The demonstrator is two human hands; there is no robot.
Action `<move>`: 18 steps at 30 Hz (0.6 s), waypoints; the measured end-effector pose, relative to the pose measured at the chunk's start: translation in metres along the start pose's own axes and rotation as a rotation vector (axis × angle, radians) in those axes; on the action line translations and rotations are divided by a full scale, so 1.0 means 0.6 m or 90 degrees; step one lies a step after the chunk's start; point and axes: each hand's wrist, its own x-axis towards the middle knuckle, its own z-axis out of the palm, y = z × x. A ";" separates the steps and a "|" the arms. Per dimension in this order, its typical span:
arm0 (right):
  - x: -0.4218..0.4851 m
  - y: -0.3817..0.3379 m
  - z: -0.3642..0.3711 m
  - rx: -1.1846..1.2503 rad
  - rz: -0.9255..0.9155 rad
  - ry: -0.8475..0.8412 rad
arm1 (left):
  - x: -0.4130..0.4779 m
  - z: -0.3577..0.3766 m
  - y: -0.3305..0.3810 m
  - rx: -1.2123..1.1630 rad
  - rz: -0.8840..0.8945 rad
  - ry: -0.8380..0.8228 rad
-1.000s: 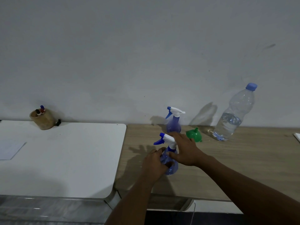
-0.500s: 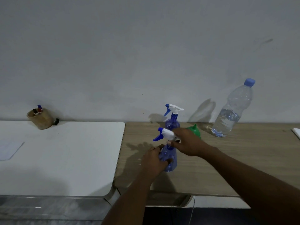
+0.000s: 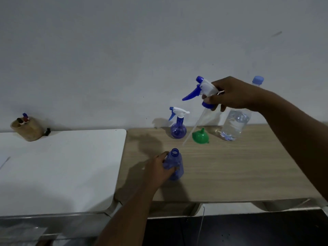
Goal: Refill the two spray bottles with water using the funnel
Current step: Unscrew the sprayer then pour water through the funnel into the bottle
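Observation:
My left hand [image 3: 158, 167] grips the near blue spray bottle [image 3: 174, 164], which stands on the wooden table [image 3: 230, 171] with its neck uncovered. My right hand [image 3: 232, 94] holds that bottle's white-and-blue spray head [image 3: 200, 89] in the air, its long dip tube [image 3: 194, 128] hanging down to the left. A second blue spray bottle [image 3: 178, 126] with its head on stands near the wall. The green funnel [image 3: 200, 136] lies mouth down beside it. A clear water bottle [image 3: 234, 125] with a blue cap leans behind my right hand.
A white table [image 3: 58, 167] adjoins the wooden one on the left. A brown pen holder [image 3: 27, 128] with markers sits at its back left against the wall. A sheet of paper [image 3: 4, 161] lies at the left edge.
My right hand has lifted the spray head up and to the right, drawing the dip tube out of the near bottle. My left hand has stayed on the bottle.

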 end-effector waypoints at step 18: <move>-0.163 0.287 0.399 -0.284 0.057 -0.084 | -0.006 -0.009 0.011 0.040 -0.055 -0.018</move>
